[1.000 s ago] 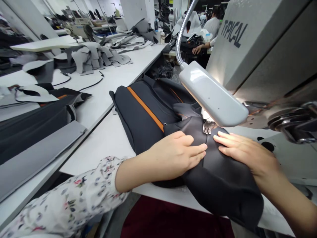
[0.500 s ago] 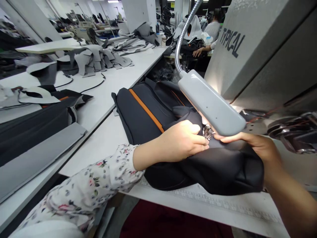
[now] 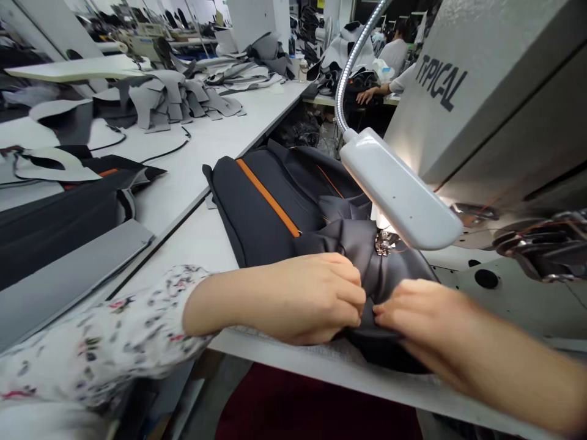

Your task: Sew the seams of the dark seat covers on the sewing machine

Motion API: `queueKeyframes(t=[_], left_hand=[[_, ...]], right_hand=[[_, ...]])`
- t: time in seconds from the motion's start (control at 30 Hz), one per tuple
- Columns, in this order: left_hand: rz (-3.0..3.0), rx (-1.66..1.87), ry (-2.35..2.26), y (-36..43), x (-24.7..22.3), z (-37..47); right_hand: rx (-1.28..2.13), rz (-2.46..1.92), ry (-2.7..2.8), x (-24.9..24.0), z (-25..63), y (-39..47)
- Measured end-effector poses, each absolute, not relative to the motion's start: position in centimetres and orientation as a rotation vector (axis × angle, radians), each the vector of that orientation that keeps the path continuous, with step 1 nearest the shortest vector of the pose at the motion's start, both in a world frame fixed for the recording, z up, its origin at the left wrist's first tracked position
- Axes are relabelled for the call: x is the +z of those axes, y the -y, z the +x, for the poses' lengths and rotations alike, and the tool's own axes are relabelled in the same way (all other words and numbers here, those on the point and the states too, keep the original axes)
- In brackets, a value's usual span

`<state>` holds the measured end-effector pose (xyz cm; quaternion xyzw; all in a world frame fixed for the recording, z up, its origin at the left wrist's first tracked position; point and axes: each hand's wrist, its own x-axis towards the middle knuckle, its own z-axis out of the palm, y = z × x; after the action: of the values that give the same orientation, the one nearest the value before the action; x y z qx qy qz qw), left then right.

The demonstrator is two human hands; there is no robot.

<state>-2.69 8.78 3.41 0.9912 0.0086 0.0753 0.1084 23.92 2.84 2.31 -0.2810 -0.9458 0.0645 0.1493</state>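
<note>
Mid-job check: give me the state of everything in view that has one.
Lamp: lit, its metal neck bent.
Presser foot: at the dark cover; whether pressed down, cannot tell.
Dark cover: creased and bunched near the hands.
Orange strip: uncovered, running straight.
Left hand: fingers curled, gripping the dark cover.
Right hand: blurred, fingers closed on the dark cover.
Grey pieces: heaped loosely.

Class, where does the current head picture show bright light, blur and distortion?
Head view: bright glow beneath the lamp, around the presser foot; sheen on the dark material; the right hand slightly blurred; apparent wide-angle stretching toward the edges, the sewing machine looming large.
</note>
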Motion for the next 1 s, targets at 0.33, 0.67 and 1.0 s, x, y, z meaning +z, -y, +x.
queueKeyframes(t=[0.33, 0.67, 1.0], left_hand=[[3.254, 0.585, -0.306, -9.2, -1.4, -0.4], [3.112, 0.307, -0.223, -9.2, 1.7, -0.4], [3.213, 0.382, -0.145, -10.4, 2.0, 0.7]], right_hand=[[-0.280, -0.809, 2.597, -0.7, 23.2, 1.4], [-0.371, -0.854, 2.468, 1.2, 21.3, 1.4], [-0.431, -0.840, 2.479, 1.1, 22.1, 0.6]])
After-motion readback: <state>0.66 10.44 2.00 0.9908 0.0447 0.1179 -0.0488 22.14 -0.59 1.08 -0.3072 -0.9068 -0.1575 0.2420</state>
